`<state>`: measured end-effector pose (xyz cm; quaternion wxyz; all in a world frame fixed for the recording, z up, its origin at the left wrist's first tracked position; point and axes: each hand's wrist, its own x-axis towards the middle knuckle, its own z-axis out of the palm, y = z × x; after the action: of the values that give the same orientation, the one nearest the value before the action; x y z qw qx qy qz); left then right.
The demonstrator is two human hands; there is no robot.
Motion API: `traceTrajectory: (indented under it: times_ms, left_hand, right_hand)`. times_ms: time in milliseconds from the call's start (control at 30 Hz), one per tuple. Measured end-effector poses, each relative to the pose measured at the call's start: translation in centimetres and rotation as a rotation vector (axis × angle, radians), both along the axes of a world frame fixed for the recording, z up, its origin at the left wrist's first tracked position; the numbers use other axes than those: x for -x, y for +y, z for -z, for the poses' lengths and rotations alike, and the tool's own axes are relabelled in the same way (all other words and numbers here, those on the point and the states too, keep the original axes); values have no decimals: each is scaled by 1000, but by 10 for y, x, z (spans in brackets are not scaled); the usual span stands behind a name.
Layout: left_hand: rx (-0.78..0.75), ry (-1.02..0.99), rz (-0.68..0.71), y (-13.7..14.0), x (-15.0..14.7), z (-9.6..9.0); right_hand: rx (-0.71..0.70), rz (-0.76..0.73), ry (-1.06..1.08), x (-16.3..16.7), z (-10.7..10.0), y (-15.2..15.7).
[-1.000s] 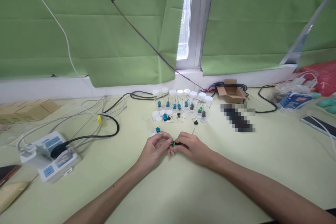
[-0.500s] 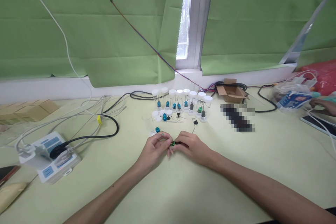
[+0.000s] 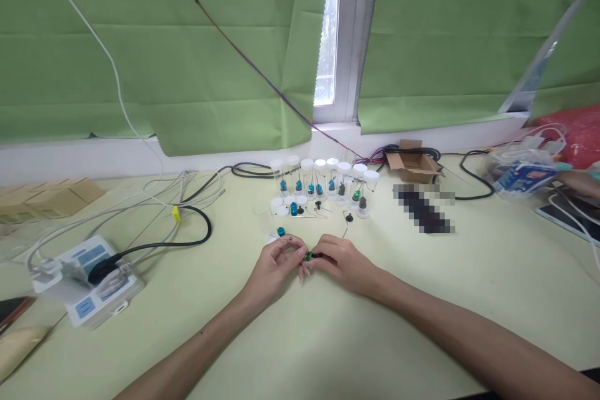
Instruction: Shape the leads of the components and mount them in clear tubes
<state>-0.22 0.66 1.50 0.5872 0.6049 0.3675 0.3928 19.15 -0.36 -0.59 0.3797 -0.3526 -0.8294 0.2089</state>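
Head view, near to far. Both forearms enter from the bottom edge and meet just below frame centre. A small green part (image 3: 308, 256) is pinched between the left hand (image 3: 276, 266) and the right hand (image 3: 341, 262), fingertips closed on it from both sides; it is held low over the table (image 3: 300, 337), probably so the wrists can be braced for fine work. Its exact form is too small to tell.

Bare tabletop lies below and to the lower right of the hands, so there is room to pull back. Just above the hands loose bits are scattered: a blue part (image 3: 281, 231) and a black piece (image 3: 349, 217).

Further back a row of clear vials (image 3: 323, 178) with white caps stands upright. At mid-left a power strip (image 3: 89, 278) and a black cable (image 3: 187, 225) crowd that side. A cardboard box (image 3: 412, 165) sits at upper right. Another person's hand (image 3: 579, 182) shows at the right edge.
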Motion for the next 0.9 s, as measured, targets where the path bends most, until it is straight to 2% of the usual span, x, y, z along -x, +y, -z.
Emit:
traceTrajectory:
  times_ms: [900]
  left_hand:
    - [1, 7, 8, -1, 0, 0]
  right_hand:
    - [-10, -15, 13, 0, 1, 0]
